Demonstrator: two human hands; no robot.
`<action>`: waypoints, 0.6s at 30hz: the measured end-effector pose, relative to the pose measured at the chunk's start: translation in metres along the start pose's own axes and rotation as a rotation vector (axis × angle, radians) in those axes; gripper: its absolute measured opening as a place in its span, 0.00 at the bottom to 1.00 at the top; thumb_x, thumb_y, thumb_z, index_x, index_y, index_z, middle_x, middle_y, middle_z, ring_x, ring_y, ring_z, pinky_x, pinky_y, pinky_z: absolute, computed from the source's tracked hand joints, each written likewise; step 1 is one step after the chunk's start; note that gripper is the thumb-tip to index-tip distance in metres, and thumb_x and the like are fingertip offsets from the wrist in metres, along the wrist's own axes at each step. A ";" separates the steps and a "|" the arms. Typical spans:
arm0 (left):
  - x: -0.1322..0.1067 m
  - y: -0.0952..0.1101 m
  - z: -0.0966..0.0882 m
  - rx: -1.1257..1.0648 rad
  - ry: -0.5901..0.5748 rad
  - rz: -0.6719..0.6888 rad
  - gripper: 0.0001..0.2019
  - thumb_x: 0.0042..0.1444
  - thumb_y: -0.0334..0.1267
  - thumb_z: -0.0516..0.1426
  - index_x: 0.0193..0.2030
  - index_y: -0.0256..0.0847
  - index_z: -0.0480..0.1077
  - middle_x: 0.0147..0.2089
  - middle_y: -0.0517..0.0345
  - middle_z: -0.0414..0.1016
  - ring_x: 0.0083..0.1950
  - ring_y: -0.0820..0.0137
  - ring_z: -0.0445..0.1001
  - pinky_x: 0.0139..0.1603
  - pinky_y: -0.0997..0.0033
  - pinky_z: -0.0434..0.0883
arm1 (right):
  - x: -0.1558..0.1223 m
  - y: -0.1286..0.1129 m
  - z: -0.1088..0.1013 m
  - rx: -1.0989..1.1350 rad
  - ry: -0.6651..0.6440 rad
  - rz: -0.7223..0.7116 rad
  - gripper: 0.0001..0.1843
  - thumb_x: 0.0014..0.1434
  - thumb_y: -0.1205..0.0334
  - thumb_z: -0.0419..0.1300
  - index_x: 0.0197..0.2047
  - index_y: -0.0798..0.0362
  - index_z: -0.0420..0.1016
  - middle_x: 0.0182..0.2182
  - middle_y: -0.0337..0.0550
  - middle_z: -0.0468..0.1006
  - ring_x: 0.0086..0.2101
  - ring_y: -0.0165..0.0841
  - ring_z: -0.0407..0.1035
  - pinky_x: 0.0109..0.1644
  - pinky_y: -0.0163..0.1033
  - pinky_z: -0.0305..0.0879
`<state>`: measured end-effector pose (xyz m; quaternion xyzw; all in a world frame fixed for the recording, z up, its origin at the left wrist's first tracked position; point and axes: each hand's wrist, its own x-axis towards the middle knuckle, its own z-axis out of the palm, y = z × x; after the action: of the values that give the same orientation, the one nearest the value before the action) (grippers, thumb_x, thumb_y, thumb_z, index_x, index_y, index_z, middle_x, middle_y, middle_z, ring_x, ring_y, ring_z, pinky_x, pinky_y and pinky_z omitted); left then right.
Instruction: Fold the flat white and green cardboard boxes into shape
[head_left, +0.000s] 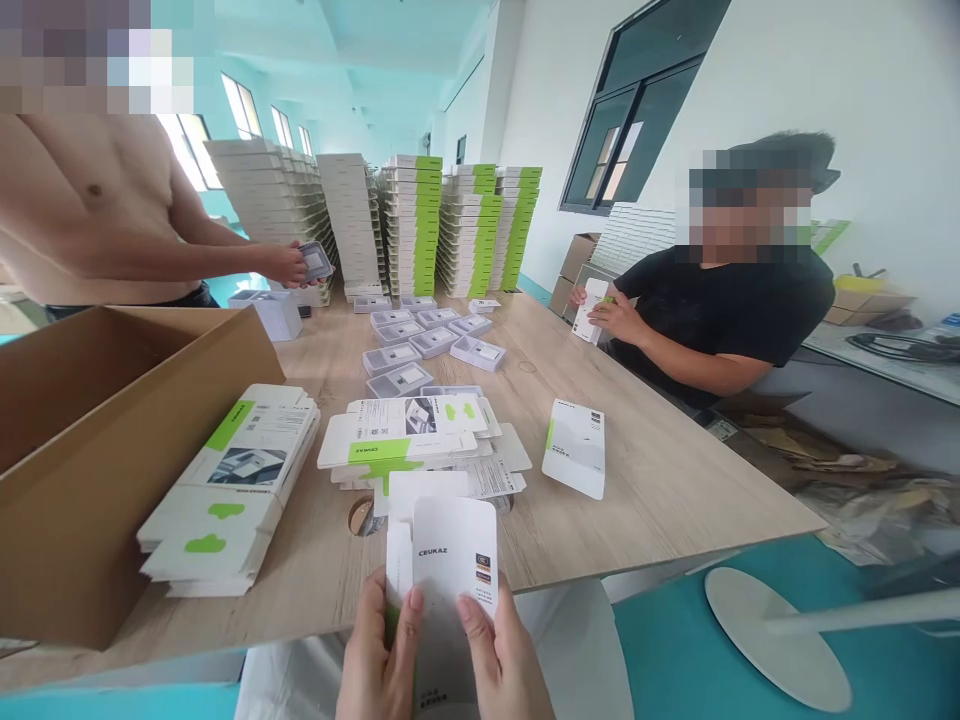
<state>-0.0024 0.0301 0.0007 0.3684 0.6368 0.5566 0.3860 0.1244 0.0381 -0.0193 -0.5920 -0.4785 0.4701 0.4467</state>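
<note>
My left hand point(379, 650) and my right hand point(504, 652) hold a white and green printed cardboard carton point(450, 560) upright at the near table edge. It is marked CEUKAZ, and its flaps stand open at the top left. Just beyond it lies a loose heap of flat printed cartons point(412, 445) on the wooden table point(660, 500). Another stack of flat cartons point(229, 490) sits to my left. A single white carton point(574, 448) lies apart to my right.
Small grey trays point(420, 345) lie across the table, with tall carton stacks point(412, 225) behind them. An open brown cardboard box point(90, 440) stands at the left. A standing person's hand point(285, 264) holds a tray, and a seated person in black point(712, 310) handles a carton.
</note>
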 end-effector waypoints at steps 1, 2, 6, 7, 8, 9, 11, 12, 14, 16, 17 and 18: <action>-0.001 0.000 0.000 -0.021 0.023 0.012 0.31 0.61 0.67 0.61 0.56 0.42 0.72 0.49 0.49 0.83 0.51 0.58 0.81 0.50 0.67 0.76 | -0.002 0.000 0.002 0.023 -0.033 -0.015 0.39 0.64 0.24 0.53 0.60 0.47 0.76 0.54 0.56 0.86 0.53 0.51 0.81 0.56 0.46 0.78; -0.002 0.001 0.001 -0.045 0.044 0.026 0.33 0.62 0.66 0.61 0.61 0.42 0.69 0.57 0.45 0.82 0.59 0.56 0.79 0.56 0.65 0.75 | -0.003 -0.001 0.003 0.057 -0.072 -0.037 0.38 0.65 0.25 0.54 0.61 0.47 0.75 0.55 0.56 0.86 0.54 0.51 0.81 0.56 0.46 0.78; -0.004 0.005 -0.004 -0.129 0.021 0.044 0.36 0.64 0.64 0.59 0.71 0.45 0.61 0.69 0.42 0.75 0.71 0.52 0.72 0.64 0.61 0.74 | -0.006 -0.011 0.003 0.197 -0.145 -0.130 0.43 0.64 0.30 0.60 0.73 0.45 0.64 0.60 0.56 0.82 0.56 0.49 0.80 0.57 0.47 0.78; -0.005 0.004 -0.006 -0.138 0.007 0.035 0.36 0.65 0.63 0.59 0.73 0.46 0.60 0.69 0.43 0.76 0.70 0.52 0.74 0.64 0.61 0.75 | -0.006 -0.014 0.001 0.211 -0.140 -0.139 0.44 0.66 0.31 0.60 0.76 0.44 0.61 0.61 0.55 0.81 0.55 0.48 0.80 0.57 0.47 0.78; -0.007 0.002 -0.009 -0.138 0.001 0.021 0.37 0.65 0.62 0.59 0.73 0.47 0.60 0.68 0.44 0.77 0.69 0.52 0.75 0.63 0.61 0.76 | -0.006 -0.017 -0.001 0.212 -0.134 -0.138 0.43 0.67 0.32 0.58 0.77 0.43 0.60 0.60 0.54 0.81 0.54 0.46 0.80 0.57 0.46 0.77; -0.009 -0.002 -0.012 -0.129 0.000 0.006 0.37 0.64 0.62 0.60 0.73 0.47 0.61 0.67 0.46 0.79 0.68 0.52 0.76 0.63 0.61 0.77 | -0.006 -0.019 -0.003 0.206 -0.133 -0.135 0.40 0.68 0.33 0.58 0.76 0.43 0.61 0.60 0.53 0.82 0.53 0.45 0.80 0.56 0.46 0.77; -0.013 -0.009 -0.017 -0.091 0.015 -0.019 0.34 0.63 0.62 0.61 0.70 0.48 0.65 0.64 0.48 0.81 0.66 0.53 0.78 0.62 0.62 0.78 | -0.007 -0.023 -0.008 0.185 -0.147 -0.132 0.35 0.69 0.34 0.57 0.72 0.43 0.69 0.58 0.53 0.83 0.50 0.44 0.81 0.55 0.45 0.77; -0.015 -0.013 -0.020 -0.070 0.020 -0.030 0.33 0.63 0.63 0.60 0.68 0.48 0.67 0.63 0.49 0.83 0.65 0.53 0.79 0.60 0.63 0.79 | -0.008 -0.024 -0.010 0.173 -0.163 -0.132 0.34 0.69 0.35 0.58 0.70 0.44 0.73 0.57 0.52 0.84 0.48 0.43 0.81 0.54 0.44 0.77; -0.019 -0.017 -0.023 -0.017 0.017 -0.043 0.29 0.65 0.65 0.57 0.64 0.47 0.70 0.60 0.50 0.85 0.64 0.53 0.79 0.55 0.64 0.81 | -0.012 -0.026 -0.013 0.161 -0.198 -0.133 0.33 0.69 0.35 0.58 0.67 0.45 0.76 0.53 0.53 0.85 0.42 0.42 0.81 0.49 0.44 0.79; -0.023 -0.017 -0.023 0.041 -0.004 -0.044 0.29 0.66 0.67 0.54 0.60 0.46 0.71 0.56 0.50 0.86 0.65 0.53 0.79 0.51 0.63 0.81 | -0.016 -0.028 -0.015 0.154 -0.222 -0.128 0.32 0.68 0.34 0.58 0.64 0.47 0.77 0.49 0.53 0.85 0.38 0.40 0.80 0.45 0.44 0.79; -0.025 -0.016 -0.023 0.065 -0.021 -0.044 0.30 0.66 0.67 0.53 0.59 0.45 0.71 0.55 0.50 0.86 0.66 0.52 0.78 0.50 0.62 0.81 | -0.018 -0.028 -0.016 0.153 -0.229 -0.124 0.32 0.68 0.34 0.58 0.63 0.47 0.78 0.48 0.53 0.85 0.37 0.39 0.79 0.44 0.44 0.79; -0.026 -0.014 -0.022 0.087 -0.035 -0.046 0.30 0.67 0.68 0.51 0.58 0.45 0.71 0.53 0.49 0.87 0.65 0.51 0.78 0.50 0.61 0.80 | -0.020 -0.029 -0.017 0.151 -0.235 -0.118 0.32 0.68 0.34 0.58 0.62 0.48 0.78 0.46 0.52 0.85 0.37 0.39 0.79 0.44 0.44 0.78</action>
<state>-0.0111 -0.0043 -0.0089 0.3797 0.6618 0.5130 0.3933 0.1347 0.0214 0.0143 -0.4684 -0.5246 0.5437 0.4581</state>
